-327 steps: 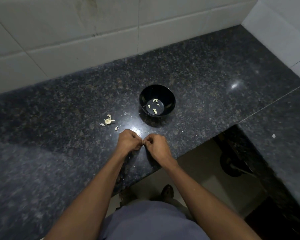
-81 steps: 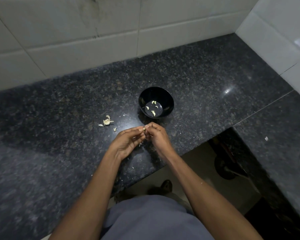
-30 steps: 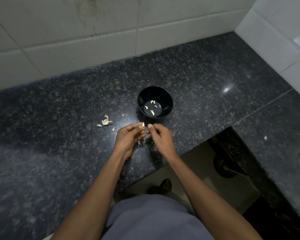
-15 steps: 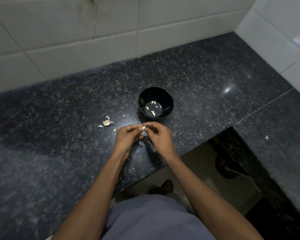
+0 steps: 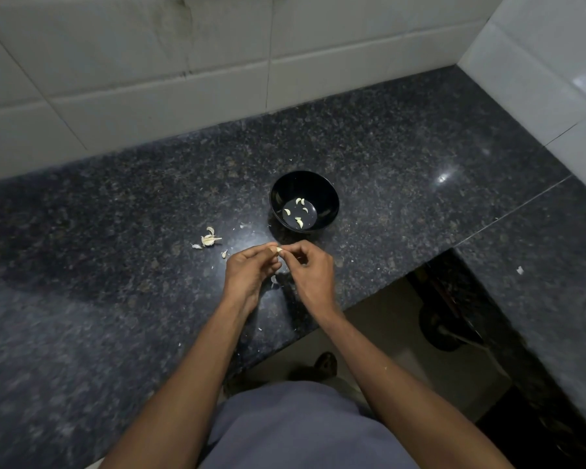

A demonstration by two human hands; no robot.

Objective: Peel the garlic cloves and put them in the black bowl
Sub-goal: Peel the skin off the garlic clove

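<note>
Head view, single frame: no brand, label or legible writing on any surface. Item one, a garlic clove [image 5: 279, 249], small and pale, pinched between the fingertips of the left hand [image 5: 247, 270] and the right hand [image 5: 310, 270], which meet just in front of the black bowl [image 5: 329, 198]; how much skin remains on the clove cannot be told (it is mostly covered by the fingertips). Both hands have their fingers curled inward around that pinch, the backs of the hands facing the camera, so the palms and the undersides of the fingers are hidden. Item two, the black bowl, upright on the speckled dark granite counter [image 5: 403, 157], holding four peeled cloves [image 5: 299, 223] on its glossy bottom; the near inner wall is out of sight behind the rim. Item three, a garlic remnant [image 5: 208, 239] with loose papery skin, lying on the counter to the left of the bowl and well apart from the hands, with a few small scraps beside it; whether whole cloves are still attached is too small to make out. Item four, a skin flake [image 5: 274, 279] on the counter between the two wrists, partly shaded. Item five, white wall tiles [image 5: 149, 62] behind and to the right of the counter. Below the counter's edge, a dark wheeled object [image 5: 444, 330] sits in shadow, unidentifiable; the person's grey garment [image 5: 295, 428] is cut off by the lower edge.
</note>
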